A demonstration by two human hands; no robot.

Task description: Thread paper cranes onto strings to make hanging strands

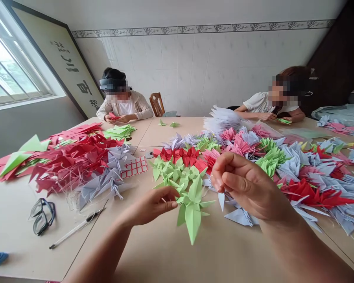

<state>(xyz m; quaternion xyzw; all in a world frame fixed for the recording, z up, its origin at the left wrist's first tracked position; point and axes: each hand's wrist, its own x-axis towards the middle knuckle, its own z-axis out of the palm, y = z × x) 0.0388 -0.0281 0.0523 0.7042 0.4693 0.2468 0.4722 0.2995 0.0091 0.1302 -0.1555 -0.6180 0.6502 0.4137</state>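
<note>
One green paper flower (192,218) shows over the worktop (153,255); left of it, the left hand (153,206) has fingers slightly parted, while to its right the right hand (249,188) has fingers drawn narrowly together. A light touch would probably spare its folds. Whether fine thread is pinched, I cannot tell; its underside is hidden.

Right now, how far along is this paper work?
The red row and folded green cluster look done. The left hand is by the nearest green star; whether the right hand holds anything is unclear. The loose red heap may be left, amount unclear.
</note>
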